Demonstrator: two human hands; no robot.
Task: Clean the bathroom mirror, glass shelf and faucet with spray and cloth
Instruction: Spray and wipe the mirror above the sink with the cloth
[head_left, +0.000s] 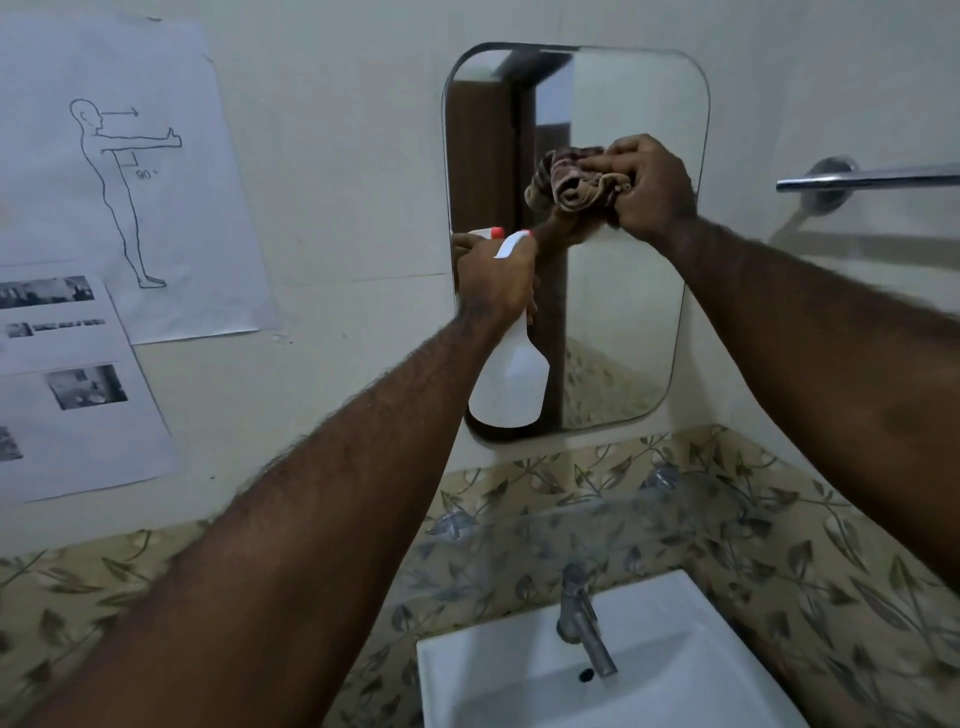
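Head view looks along two bare forearms toward the mirror (634, 104) in the upper middle of the frame, a rounded-corner pane of plain glass fixed flat to a pale wall. The right hand (649, 192) has its grip closed round a bunched cloth (566, 182), a soft, crumpled, brownish patterned rag, held at the mirror's centre right; whether it touches the glass cannot be told for sure. Wadding the rag gives a thick pad to rub with, I judge. The left hand (493, 280) has its grip curled round the neck of a white spray bottle (511, 384), just below the orange-tipped nozzle, which points toward the mirror's left edge. The smooth plastic body widens to a bell-shaped base and hangs below the fist, in front of the mirror's lower left. Keeping it raised leaves the spray ready while the other hand wipes, so the mirror seems the step in hand. Lower, the glass shelf (597, 519) is a clear, faintly hazy slab on metal brackets over leaf-patterned tiles (779, 545). At bottom centre the dull metal faucet (584, 623) stands over a glossy white sink (675, 649), with neither hand near. A chrome towel bar (883, 176) sits at upper right, printed papers (130, 218) at left.
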